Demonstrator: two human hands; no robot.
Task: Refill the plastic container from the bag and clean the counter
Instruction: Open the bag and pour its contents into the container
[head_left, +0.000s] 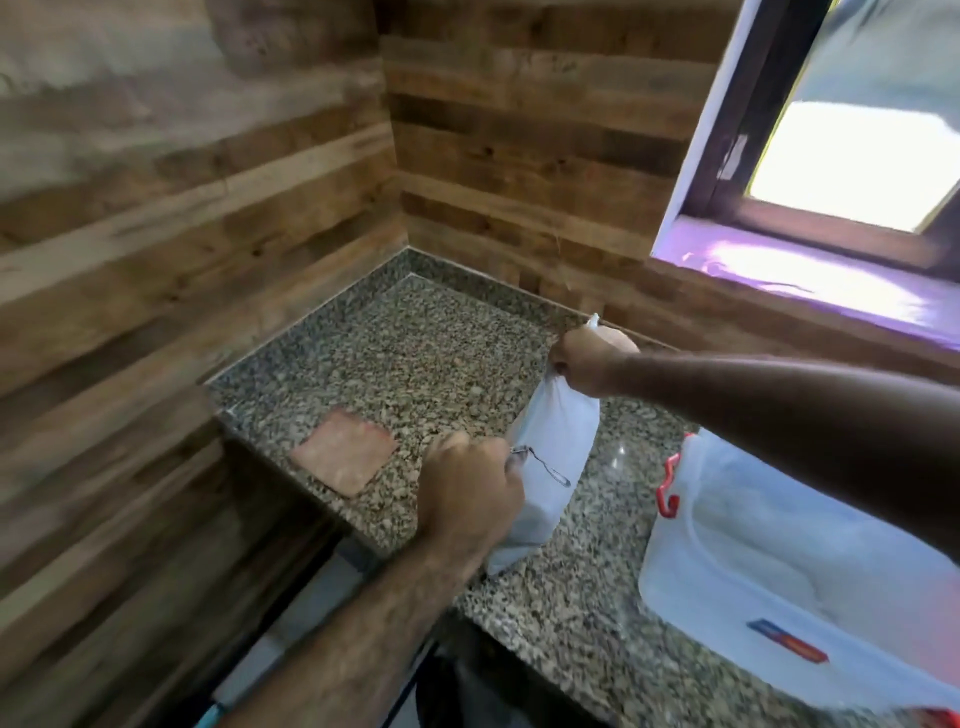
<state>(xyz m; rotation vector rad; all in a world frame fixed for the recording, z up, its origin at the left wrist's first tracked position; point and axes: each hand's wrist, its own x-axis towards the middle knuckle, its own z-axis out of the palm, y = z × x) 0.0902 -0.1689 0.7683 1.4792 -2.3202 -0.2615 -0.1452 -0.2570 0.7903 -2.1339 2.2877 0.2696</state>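
Bag (550, 462) of white plastic stands on the speckled granite counter (415, 353), near its front edge, pulled taut between both hands. The right hand (587, 364) has its grip clenched tight around the bag's gathered top, holding it up. The left hand (467, 499) is closed against the bag's near side, its fingers pinching a thin metal piece (543, 465) that lies across the plastic; what that piece is, I cannot tell. To the right, partly under the right forearm, sits the translucent plastic container (769, 571) with a red clasp (669, 491) on its side and a small label. A flat pinkish cloth (343, 454) lies on the counter left of the bag, apart from it. Wood-plank walls (519, 130) meet in the corner behind, with a window (857, 161) at the upper right.
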